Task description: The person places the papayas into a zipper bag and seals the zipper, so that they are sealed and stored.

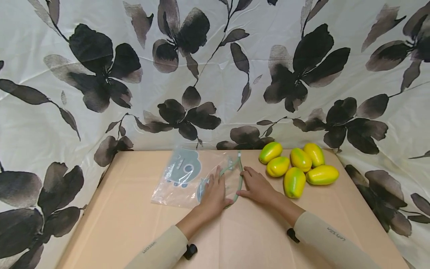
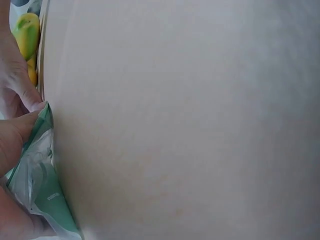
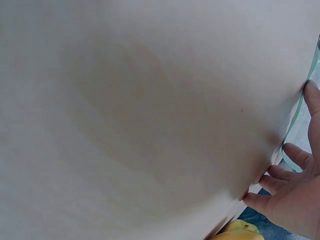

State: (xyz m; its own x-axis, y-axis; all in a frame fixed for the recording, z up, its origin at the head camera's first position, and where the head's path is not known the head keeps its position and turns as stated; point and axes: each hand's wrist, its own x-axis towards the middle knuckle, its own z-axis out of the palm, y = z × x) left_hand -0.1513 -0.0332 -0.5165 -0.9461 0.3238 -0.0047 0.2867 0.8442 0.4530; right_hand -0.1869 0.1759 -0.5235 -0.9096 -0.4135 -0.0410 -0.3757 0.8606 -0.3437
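Note:
A clear plastic zip bag (image 1: 183, 170) with a blue-grey cartoon print lies flat on the board, its green-edged mouth spread apart toward the right. My left hand (image 1: 213, 192) rests on the bag beside the mouth, fingers stretched out and thumb by the near end of the green rim. Across the opening, my right hand (image 1: 260, 185) touches the right-hand rim with its fingertips and thumb, the fingers spread. In the right wrist view the green edge (image 3: 300, 106) runs along those fingertips. Several yellow-green mango-like fruits (image 1: 295, 183) lie just beyond the right hand.
The tan board (image 1: 134, 231) carries the bag and fruits. Behind it hangs a white cloth (image 1: 235, 101) with dark flower prints, which also falls along both sides. A small black device (image 1: 190, 251) sits at the left wrist, and another black device (image 1: 293, 235) at the right.

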